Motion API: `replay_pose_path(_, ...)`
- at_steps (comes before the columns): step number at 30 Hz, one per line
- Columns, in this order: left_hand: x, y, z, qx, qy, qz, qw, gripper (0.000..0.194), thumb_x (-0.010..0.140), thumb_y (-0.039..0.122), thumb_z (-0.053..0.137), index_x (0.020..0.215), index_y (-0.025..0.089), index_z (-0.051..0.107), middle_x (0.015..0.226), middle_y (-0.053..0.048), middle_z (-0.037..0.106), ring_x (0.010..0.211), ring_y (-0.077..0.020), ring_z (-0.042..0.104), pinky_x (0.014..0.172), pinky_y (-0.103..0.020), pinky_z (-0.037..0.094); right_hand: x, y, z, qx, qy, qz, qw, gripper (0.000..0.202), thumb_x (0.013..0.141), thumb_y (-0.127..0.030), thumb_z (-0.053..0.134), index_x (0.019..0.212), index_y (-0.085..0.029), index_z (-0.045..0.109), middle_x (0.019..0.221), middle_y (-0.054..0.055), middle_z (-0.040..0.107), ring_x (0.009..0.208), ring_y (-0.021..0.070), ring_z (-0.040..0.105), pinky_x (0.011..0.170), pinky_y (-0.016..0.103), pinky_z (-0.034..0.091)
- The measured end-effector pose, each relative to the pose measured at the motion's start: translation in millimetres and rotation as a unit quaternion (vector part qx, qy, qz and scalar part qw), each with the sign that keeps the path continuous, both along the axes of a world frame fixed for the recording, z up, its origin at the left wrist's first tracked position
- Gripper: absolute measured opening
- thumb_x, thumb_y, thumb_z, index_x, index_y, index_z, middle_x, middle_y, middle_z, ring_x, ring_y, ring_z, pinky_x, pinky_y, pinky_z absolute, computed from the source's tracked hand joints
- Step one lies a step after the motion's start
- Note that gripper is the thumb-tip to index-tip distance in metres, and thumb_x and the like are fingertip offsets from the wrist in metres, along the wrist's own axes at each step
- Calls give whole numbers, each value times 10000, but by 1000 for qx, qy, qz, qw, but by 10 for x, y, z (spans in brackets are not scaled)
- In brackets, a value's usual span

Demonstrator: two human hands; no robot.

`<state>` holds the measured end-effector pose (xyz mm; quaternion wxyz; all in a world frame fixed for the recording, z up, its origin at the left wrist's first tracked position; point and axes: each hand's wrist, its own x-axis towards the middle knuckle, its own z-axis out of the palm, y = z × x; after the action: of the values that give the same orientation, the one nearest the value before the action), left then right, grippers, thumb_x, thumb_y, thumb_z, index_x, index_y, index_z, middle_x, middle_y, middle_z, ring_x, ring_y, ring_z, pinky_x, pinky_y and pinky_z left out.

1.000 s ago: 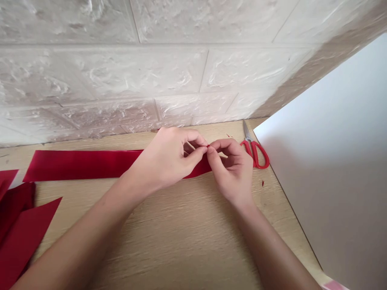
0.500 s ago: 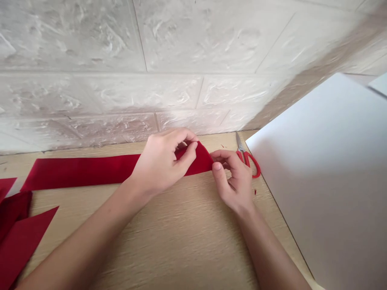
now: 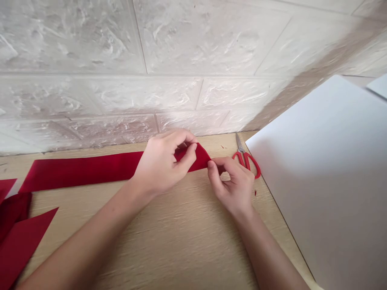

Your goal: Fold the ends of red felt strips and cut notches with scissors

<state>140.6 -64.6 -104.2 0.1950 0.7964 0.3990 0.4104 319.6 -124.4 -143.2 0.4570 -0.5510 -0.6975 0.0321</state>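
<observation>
A long red fabric strip (image 3: 84,171) runs along the wooden table top, its right end slanted and lifted a little. My left hand (image 3: 166,159) pinches the upper corner of that end between thumb and fingers, covering part of the strip. At the slanted edge's lower corner, the thumb and forefinger of my right hand (image 3: 231,181) are closed on the fabric. Just behind my right hand lie scissors (image 3: 241,151) with red handles, their blades pointing at the wall.
More red fabric pieces (image 3: 27,237) lie at the left edge. A large white panel (image 3: 326,173) covers the right side. A pale brick-patterned wall (image 3: 169,92) rises behind the table (image 3: 178,237). Small red scraps (image 3: 255,193) lie near the scissors.
My right hand has moved slightly left, and its thumb and forefinger have closed on the strip's lower corner. My left hand keeps its pinch almost in place.
</observation>
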Motion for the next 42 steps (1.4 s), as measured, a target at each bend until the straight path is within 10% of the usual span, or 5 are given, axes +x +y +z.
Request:
replay_pose_path(5,58,-56,-89,38,55,-41,997,116,949,189,567,909,173,675,862,0,741,712,-124,672,642,-258,497,-59,-20,7,-22,23,-1,1000,196,988,-292,597,1151,-191,639,998,50,783,787,143,738,699,257,596)
replay_pose_path(19,77,-86,-14,-66,86,-135,985,140,941,209,583,876,196,707,793,51,736,653,-89,621,578,-237,411,22,7,-4,11,-135,-8,991,350,1095,-322,385,810,-207,552,619,-25,624,519,100,543,530,234,359)
replay_pose_path(27,68,-73,21,-125,57,-128,982,169,938,229,579,869,202,730,809,55,757,662,-88,641,617,-244,456,64,-29,-15,-16,-50,41,998,418,1105,-309,302,750,-211,498,639,-8,537,563,115,478,547,254,330)
replay_pose_path(42,53,-63,-4,-58,100,-127,985,189,918,173,572,783,187,703,723,29,706,601,-106,570,570,-268,391,0,17,-31,-47,-36,48,997,410,1072,-256,417,664,-220,402,553,-51,426,481,84,347,486,255,260)
